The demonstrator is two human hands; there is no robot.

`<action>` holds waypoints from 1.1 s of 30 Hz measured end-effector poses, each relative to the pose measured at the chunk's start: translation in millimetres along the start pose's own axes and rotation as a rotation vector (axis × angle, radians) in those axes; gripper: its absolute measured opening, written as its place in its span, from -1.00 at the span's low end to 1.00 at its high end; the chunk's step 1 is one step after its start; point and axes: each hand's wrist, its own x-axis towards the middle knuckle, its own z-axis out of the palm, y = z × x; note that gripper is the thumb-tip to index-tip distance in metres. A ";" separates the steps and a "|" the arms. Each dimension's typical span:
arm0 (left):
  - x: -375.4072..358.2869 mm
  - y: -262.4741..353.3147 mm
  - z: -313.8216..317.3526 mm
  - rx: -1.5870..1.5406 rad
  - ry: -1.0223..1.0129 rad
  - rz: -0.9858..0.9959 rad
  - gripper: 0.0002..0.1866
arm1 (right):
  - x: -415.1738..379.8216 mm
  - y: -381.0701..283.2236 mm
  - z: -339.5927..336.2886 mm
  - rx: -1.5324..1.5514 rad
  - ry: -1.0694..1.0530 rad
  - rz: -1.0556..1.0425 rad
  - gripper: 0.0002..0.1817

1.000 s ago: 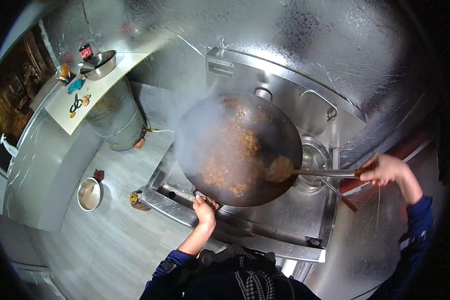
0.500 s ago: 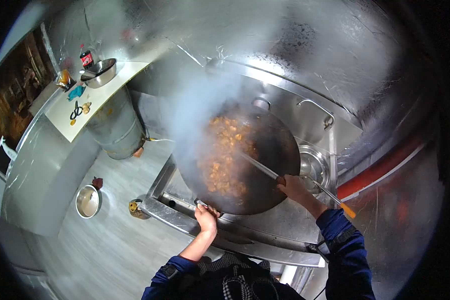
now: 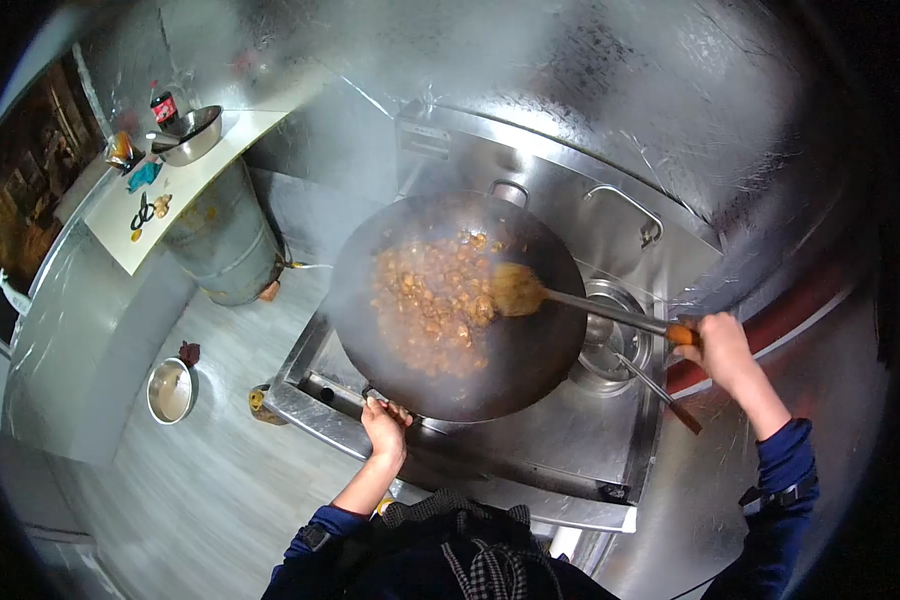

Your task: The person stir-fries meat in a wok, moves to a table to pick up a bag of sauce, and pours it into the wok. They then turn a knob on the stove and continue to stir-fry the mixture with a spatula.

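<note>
A large dark wok sits on the steel stove, with browned chunks of food spread over its left and middle part under thin steam. My left hand is closed on the wok's handle at the near rim. My right hand grips the orange end of a long-handled spatula out to the right of the wok. The spatula's broad, sauce-coated head rests inside the wok at the right edge of the food.
Right of the wok, a ladle leans in a round metal pot. A faucet stands behind. At left are a board with a metal bowl, bottle and scissors, a drum and a floor bowl.
My right hand has moved right, from beside the wok's rim to the tool's orange end. The spatula head now shows in the wok, and the steam is thinner.
</note>
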 end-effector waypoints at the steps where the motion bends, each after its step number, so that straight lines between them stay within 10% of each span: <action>1: -0.7 -1.2 0.0 -0.002 0.006 0.002 -0.71 | 10.2 7.7 -0.5 0.026 -0.015 0.001 -0.75; 4: -2.7 2.3 1.6 0.016 -0.007 0.023 -0.71 | 57.9 27.0 11.6 0.030 -0.069 -0.006 -0.78; 6: -2.6 2.1 2.9 0.042 -0.014 0.016 -0.71 | 102.0 38.4 37.7 0.441 -0.455 0.208 -0.77; 8: -6.5 6.2 14.4 0.067 0.087 -0.003 -0.71 | 147.6 55.3 120.9 0.801 -0.514 0.000 -0.74; 14: -5.4 6.7 7.6 0.041 0.009 0.001 -0.72 | 160.3 -6.6 188.4 0.611 -0.430 -0.129 -0.73; 16: -2.3 4.0 5.6 0.042 0.036 -0.001 -0.72 | 146.4 -16.3 181.8 1.365 -0.780 0.212 -0.85; 22: -5.5 5.5 6.1 0.014 0.013 -0.008 -0.71 | 121.0 -48.7 209.1 1.429 -1.245 0.259 -0.84; 29: -0.9 1.1 4.2 -0.004 0.034 -0.014 -0.71 | 32.2 -99.9 138.8 0.704 -0.741 0.048 -0.84; 31: -2.1 2.3 5.0 0.007 0.032 -0.015 -0.72 | -0.4 -80.0 155.8 0.264 -0.134 -0.452 -0.71; 33: 0.6 -2.9 3.0 0.003 0.029 0.011 -0.71 | -27.7 -74.8 139.8 0.046 -0.262 -0.317 -0.64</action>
